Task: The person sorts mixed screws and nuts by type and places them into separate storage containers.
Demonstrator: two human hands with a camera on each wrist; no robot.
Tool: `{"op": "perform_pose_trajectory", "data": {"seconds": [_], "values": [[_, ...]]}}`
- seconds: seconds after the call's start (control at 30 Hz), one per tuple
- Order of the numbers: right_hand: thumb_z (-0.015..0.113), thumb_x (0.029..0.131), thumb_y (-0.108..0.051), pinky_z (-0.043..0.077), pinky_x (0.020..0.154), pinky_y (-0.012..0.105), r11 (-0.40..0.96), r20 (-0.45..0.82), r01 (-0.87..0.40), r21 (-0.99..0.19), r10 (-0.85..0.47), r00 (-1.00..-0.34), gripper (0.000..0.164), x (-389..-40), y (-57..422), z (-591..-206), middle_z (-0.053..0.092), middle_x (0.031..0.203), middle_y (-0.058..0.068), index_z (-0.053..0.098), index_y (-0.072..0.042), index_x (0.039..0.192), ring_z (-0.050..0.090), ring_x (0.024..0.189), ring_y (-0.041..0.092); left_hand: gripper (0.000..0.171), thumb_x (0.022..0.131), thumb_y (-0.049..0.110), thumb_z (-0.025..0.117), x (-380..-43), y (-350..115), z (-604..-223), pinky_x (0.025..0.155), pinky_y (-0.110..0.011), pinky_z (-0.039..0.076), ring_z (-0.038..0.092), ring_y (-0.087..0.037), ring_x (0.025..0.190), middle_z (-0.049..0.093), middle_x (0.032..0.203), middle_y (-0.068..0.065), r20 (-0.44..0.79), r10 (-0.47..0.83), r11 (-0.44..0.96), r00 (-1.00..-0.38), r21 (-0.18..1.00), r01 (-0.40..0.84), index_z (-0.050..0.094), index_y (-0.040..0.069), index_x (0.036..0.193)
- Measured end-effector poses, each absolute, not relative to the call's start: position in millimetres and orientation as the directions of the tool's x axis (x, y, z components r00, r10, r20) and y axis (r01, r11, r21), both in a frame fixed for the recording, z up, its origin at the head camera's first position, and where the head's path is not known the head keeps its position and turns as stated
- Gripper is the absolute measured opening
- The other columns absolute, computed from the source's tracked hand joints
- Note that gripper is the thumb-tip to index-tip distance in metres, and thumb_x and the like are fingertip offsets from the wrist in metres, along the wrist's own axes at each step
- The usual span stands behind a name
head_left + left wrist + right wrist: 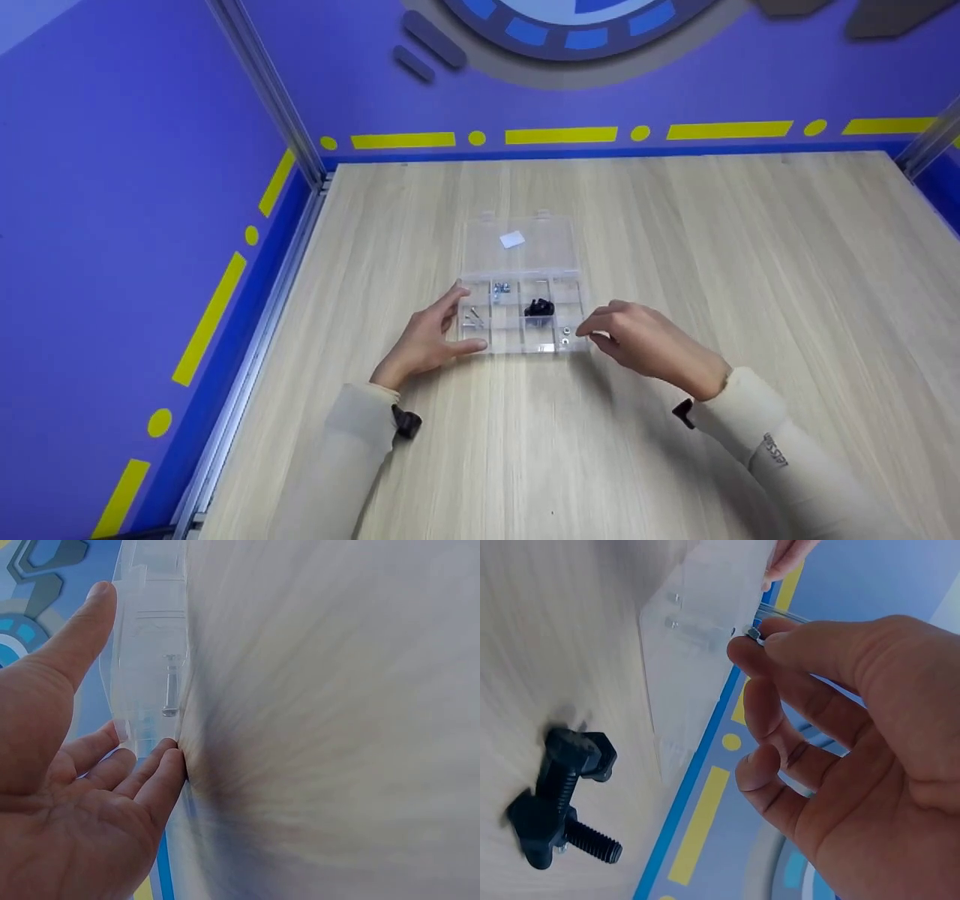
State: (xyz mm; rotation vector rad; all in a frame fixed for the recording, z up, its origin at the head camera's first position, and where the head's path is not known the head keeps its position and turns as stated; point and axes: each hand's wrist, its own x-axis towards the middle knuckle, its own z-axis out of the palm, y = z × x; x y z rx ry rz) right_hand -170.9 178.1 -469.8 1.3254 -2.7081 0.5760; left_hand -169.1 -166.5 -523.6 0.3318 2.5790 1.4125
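Note:
A clear plastic compartment box (pixel 506 349) lies on the table with its lid folded back. My left hand (pixel 429 336) spans its left side, thumb along the front wall and fingers at the left edge; in the left wrist view the fingers are fairly straight. Thumb and index finger of my right hand (pixel 637 337) pinch a small metal nut (pixel 752 633), held close over the front right compartment. Two more nuts (pixel 566 331) lie in that compartment. Silver screws (pixel 474 315) sit at the left, small bluish metal parts (pixel 502 288) at the back, and black parts (pixel 539 308) near the middle.
The clear lid (pixel 551 251), bearing a white label (pixel 512 239), lies toward the back of the wooden table (pixel 480 450). Blue panels (pixel 405 105) in metal framing border the left and back. Black hardware with bolts (pixel 555 787) shows in the right wrist view.

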Motion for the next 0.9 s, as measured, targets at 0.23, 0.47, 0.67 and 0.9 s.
{"op": "perform_pose_trajectory", "data": {"seconds": [0.23,0.47,0.67,0.9], "values": [[0.061,0.090,0.013,0.061,0.080,0.038,0.551,0.173,-0.777,-0.305,-0.770,-0.614,0.030,-174.9,167.5,-476.0,0.078,0.103,0.003,0.080,-0.006,0.103,0.071,0.095,0.023,0.085,0.081,0.025,0.090,-167.6,-166.8,-522.6,0.117,-0.036,0.040,0.046,-0.030,0.142,0.032,0.165,-0.012,-0.044,0.274,0.536,-0.961,0.836,0.115,0.045,0.011,0.153],[0.046,0.085,0.020,0.062,0.080,0.038,0.551,0.112,-0.765,-0.334,-0.782,-0.613,0.046,-175.9,162.4,-482.2,0.078,0.106,0.005,0.080,-0.004,0.106,0.073,0.096,0.024,0.081,0.082,0.027,0.089,-167.4,-166.3,-523.1,0.117,-0.036,0.039,0.043,-0.030,0.144,0.028,0.166,-0.014,-0.048,0.278,0.536,-0.959,0.836,0.114,0.046,0.013,0.151],[0.044,0.083,0.021,0.061,0.074,0.038,0.555,0.088,-0.759,-0.340,-0.785,-0.613,0.047,-176.0,161.8,-484.4,0.078,0.104,0.006,0.079,-0.003,0.104,0.073,0.090,0.025,0.080,0.082,0.026,0.089,-167.0,-166.1,-523.9,0.117,-0.036,0.039,0.044,-0.031,0.144,0.028,0.167,-0.013,-0.040,0.282,0.536,-0.959,0.835,0.123,0.047,0.012,0.150],[0.046,0.084,0.022,0.062,0.083,0.042,0.582,0.030,-0.736,-0.347,-0.777,-0.629,0.047,-174.4,160.8,-482.7,0.077,0.109,0.010,0.078,-0.001,0.109,0.073,0.100,0.029,0.085,0.082,0.025,0.089,-168.8,-165.9,-525.7,0.117,-0.035,0.038,0.046,-0.030,0.142,0.034,0.165,-0.012,-0.030,0.277,0.539,-0.960,0.833,0.129,0.044,0.010,0.153]]}}
